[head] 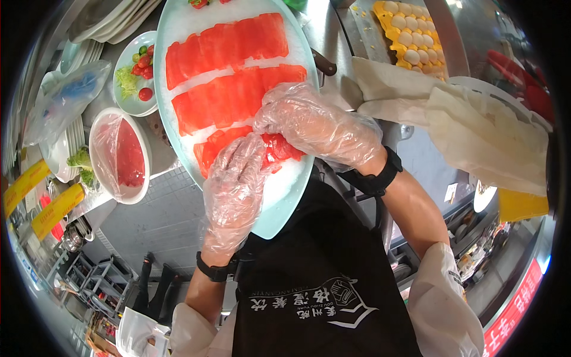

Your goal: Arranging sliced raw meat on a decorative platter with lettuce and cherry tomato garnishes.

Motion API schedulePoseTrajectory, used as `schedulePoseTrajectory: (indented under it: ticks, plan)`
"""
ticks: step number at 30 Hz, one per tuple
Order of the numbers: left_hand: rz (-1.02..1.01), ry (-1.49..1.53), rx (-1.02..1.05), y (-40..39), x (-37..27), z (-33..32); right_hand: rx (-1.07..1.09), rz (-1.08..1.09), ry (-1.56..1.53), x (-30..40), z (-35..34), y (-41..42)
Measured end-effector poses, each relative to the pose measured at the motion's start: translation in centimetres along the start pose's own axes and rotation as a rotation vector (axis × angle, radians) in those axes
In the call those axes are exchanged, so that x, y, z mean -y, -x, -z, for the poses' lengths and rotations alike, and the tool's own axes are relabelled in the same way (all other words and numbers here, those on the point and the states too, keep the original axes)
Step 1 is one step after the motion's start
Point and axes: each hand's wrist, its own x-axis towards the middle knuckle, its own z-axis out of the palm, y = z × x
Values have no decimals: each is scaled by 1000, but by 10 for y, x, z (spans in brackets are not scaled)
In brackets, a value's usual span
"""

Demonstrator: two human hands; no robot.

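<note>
A pale-blue pointed oval platter (285, 218) lies before me, filled with white crushed ice (200, 143). Three rows of thin, overlapping red slices (227, 40), perhaps raw meat or fish, rest on the ice. My right hand (312, 122), in a clear plastic glove, is bunched over the nearest row, its fingertips drawn together at the slices. Glossy loose-edged slices (282, 149) show just under it. My left hand (236, 187), gloved likewise, lies palm down over the same row, fingertips beside the right ones; its grip is hidden. Strawberries (198, 3) sit at the far end.
Left of the platter stand a white tub (145, 178) of red slices under plastic film and a plate (122, 60) with cherry tomatoes and lettuce. To the right are a knife handle (324, 62), a yellow egg tray (388, 33) and pale cloths (482, 129). Another person's legs (156, 292) show lower left.
</note>
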Motion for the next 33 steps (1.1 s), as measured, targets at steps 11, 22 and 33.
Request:
schedulePoseTrajectory:
  ticks: [11,22,33]
  plan:
    - [16,136,-98,2,-1,3,-162,-125,218,11,15,18]
    - [-252,-6,92,-47,-22,-7,-351,-600,101,46,33,66]
    - [-345,-81,250,-62,-23,-17,-509,-647,-24,72,21,82]
